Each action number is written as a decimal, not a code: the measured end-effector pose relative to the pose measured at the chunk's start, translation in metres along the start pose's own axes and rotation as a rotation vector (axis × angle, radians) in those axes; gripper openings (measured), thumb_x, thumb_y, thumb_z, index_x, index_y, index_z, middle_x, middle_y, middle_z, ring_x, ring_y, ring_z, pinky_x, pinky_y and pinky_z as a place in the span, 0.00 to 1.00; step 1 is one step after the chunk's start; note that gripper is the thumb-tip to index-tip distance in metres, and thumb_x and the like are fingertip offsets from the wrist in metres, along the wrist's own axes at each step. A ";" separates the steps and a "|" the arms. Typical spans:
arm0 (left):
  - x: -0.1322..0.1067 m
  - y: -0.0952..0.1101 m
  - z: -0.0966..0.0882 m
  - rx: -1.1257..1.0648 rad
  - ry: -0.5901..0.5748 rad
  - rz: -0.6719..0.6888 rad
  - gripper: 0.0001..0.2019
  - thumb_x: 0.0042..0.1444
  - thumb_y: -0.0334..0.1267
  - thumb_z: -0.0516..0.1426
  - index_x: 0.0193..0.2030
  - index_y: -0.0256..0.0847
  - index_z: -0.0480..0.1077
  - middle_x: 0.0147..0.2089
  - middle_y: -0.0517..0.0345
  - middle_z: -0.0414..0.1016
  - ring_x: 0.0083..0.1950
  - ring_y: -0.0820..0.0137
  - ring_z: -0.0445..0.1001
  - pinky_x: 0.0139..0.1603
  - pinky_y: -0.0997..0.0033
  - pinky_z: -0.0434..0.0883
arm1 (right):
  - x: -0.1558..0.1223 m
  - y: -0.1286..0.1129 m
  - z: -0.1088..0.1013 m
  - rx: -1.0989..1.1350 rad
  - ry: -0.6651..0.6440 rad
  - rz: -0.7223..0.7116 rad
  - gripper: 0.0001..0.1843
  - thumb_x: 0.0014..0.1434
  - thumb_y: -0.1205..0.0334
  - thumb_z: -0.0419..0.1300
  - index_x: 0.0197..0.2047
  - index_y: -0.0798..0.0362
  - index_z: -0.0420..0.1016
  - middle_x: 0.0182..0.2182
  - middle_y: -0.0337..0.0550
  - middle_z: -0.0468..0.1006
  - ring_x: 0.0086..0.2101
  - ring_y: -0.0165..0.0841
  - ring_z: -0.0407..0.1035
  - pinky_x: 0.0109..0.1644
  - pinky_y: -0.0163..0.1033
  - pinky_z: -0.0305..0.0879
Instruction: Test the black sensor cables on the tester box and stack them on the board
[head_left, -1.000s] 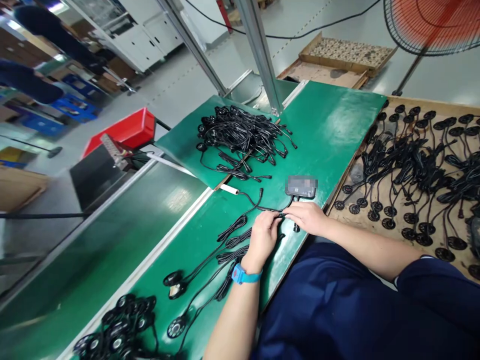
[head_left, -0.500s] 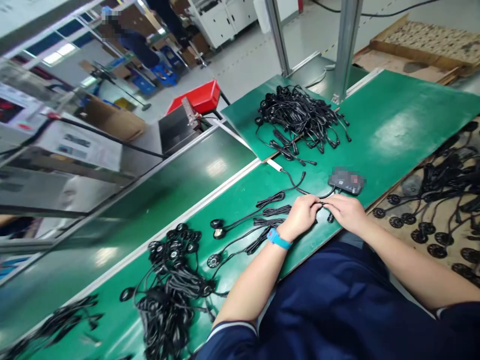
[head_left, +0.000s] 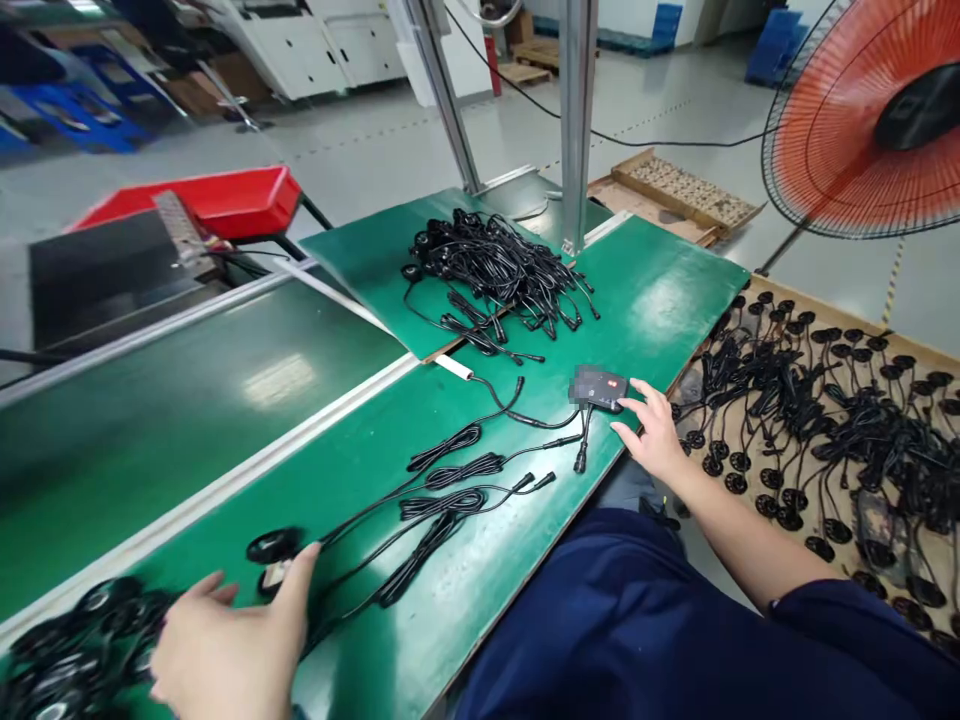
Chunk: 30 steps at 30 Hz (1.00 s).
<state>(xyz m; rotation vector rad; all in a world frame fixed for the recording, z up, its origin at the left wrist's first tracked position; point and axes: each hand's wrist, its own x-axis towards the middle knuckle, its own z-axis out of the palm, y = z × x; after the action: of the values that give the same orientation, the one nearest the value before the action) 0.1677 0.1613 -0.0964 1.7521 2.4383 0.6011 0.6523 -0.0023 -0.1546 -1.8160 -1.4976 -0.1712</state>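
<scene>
My right hand (head_left: 651,432) is at the right edge of a small black control box (head_left: 596,386), thumb and fingers apart; whether the fingertips touch it I cannot tell. Short leads come out of the box, and one black cable (head_left: 529,420) runs from it to a white piece (head_left: 454,367). My left hand (head_left: 232,645), blurred, reaches over the near left with its thumb spread. Just beyond it lies a round black disc-headed part (head_left: 274,545) on a cable. Several bundled cables (head_left: 442,500) lie side by side between my hands, one joined to a box lead.
A big heap of black cables (head_left: 495,265) lies on the green tabletop (head_left: 637,280) at the back. Another pile (head_left: 82,640) is at near left. Cardboard with many disc-ended cables (head_left: 795,400) stands to the right, below a red fan (head_left: 862,120). A metal post (head_left: 577,120) rises behind.
My hands have parted from the cable joint they held together. The left moved to the near left, the right to the box. The view has swung right, bringing in the fan.
</scene>
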 end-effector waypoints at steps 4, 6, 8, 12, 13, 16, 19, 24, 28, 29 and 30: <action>-0.003 -0.021 0.017 -0.002 -0.064 -0.025 0.28 0.37 0.72 0.58 0.38 0.56 0.69 0.32 0.62 0.76 0.47 0.43 0.78 0.51 0.38 0.77 | -0.002 0.005 0.002 -0.058 -0.046 -0.018 0.17 0.69 0.54 0.60 0.58 0.49 0.74 0.67 0.56 0.63 0.62 0.52 0.63 0.64 0.63 0.63; -0.005 -0.023 0.020 -0.057 -0.057 0.011 0.26 0.40 0.68 0.58 0.38 0.50 0.70 0.33 0.56 0.77 0.45 0.43 0.78 0.50 0.39 0.76 | -0.002 0.005 -0.001 -0.081 -0.065 -0.028 0.16 0.69 0.55 0.59 0.57 0.48 0.75 0.67 0.55 0.63 0.62 0.51 0.64 0.64 0.62 0.63; -0.006 -0.022 0.019 -0.127 -0.068 0.029 0.26 0.43 0.63 0.58 0.39 0.45 0.71 0.36 0.49 0.79 0.45 0.45 0.79 0.49 0.42 0.76 | -0.001 0.006 -0.005 -0.112 -0.083 -0.043 0.16 0.69 0.54 0.59 0.57 0.48 0.76 0.67 0.54 0.64 0.62 0.51 0.64 0.65 0.61 0.62; -0.007 -0.020 0.015 -0.181 -0.088 0.069 0.24 0.50 0.57 0.56 0.44 0.39 0.73 0.41 0.45 0.80 0.43 0.53 0.78 0.49 0.51 0.75 | 0.006 0.014 -0.007 -0.165 -0.109 -0.076 0.16 0.68 0.51 0.61 0.54 0.48 0.77 0.67 0.53 0.66 0.63 0.52 0.65 0.66 0.60 0.60; -0.008 -0.020 0.015 -0.183 -0.084 0.079 0.23 0.51 0.56 0.56 0.45 0.39 0.73 0.41 0.45 0.79 0.43 0.54 0.78 0.49 0.53 0.75 | 0.008 0.016 -0.007 -0.167 -0.114 -0.085 0.16 0.68 0.50 0.60 0.54 0.48 0.77 0.67 0.53 0.66 0.63 0.52 0.64 0.66 0.59 0.59; -0.009 -0.023 0.016 -0.193 -0.072 0.089 0.21 0.54 0.53 0.58 0.46 0.38 0.73 0.41 0.46 0.79 0.43 0.56 0.77 0.50 0.55 0.75 | 0.012 0.017 -0.005 -0.144 -0.125 -0.109 0.16 0.69 0.49 0.58 0.53 0.49 0.76 0.67 0.53 0.67 0.64 0.51 0.64 0.66 0.58 0.59; -0.010 -0.027 0.018 -0.214 -0.062 0.100 0.20 0.54 0.51 0.59 0.47 0.39 0.73 0.41 0.48 0.78 0.43 0.57 0.77 0.49 0.56 0.74 | 0.011 0.015 -0.004 -0.124 -0.128 -0.105 0.17 0.70 0.49 0.57 0.54 0.49 0.75 0.66 0.53 0.68 0.65 0.51 0.64 0.66 0.57 0.59; -0.009 -0.031 0.021 -0.220 -0.065 0.117 0.19 0.55 0.51 0.59 0.47 0.39 0.73 0.41 0.49 0.78 0.42 0.58 0.77 0.47 0.58 0.74 | 0.008 0.016 -0.002 -0.115 -0.120 -0.080 0.17 0.69 0.50 0.57 0.55 0.48 0.74 0.67 0.54 0.67 0.65 0.51 0.64 0.66 0.58 0.59; -0.008 -0.032 0.022 -0.215 -0.067 0.111 0.19 0.55 0.52 0.59 0.46 0.39 0.73 0.41 0.49 0.78 0.42 0.58 0.76 0.47 0.59 0.73 | 0.009 0.017 -0.002 -0.099 -0.122 -0.081 0.16 0.69 0.50 0.57 0.54 0.48 0.74 0.67 0.54 0.68 0.65 0.50 0.64 0.67 0.58 0.58; -0.008 -0.033 0.022 -0.219 -0.069 0.112 0.19 0.55 0.52 0.59 0.46 0.39 0.73 0.41 0.49 0.78 0.42 0.58 0.76 0.47 0.58 0.73 | 0.009 0.017 -0.002 -0.099 -0.120 -0.084 0.16 0.69 0.50 0.57 0.54 0.48 0.74 0.66 0.54 0.68 0.65 0.50 0.63 0.67 0.58 0.57; -0.008 -0.033 0.022 -0.224 -0.070 0.113 0.20 0.55 0.52 0.59 0.46 0.40 0.73 0.41 0.49 0.78 0.42 0.58 0.76 0.48 0.58 0.73 | 0.009 0.017 -0.002 -0.099 -0.117 -0.087 0.16 0.69 0.50 0.57 0.54 0.48 0.74 0.66 0.53 0.68 0.65 0.50 0.63 0.67 0.58 0.57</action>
<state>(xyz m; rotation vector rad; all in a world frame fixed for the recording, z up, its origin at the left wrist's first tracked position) 0.1476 0.1511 -0.1298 1.7943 2.1434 0.7769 0.6706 0.0033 -0.1564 -1.8676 -1.6775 -0.1864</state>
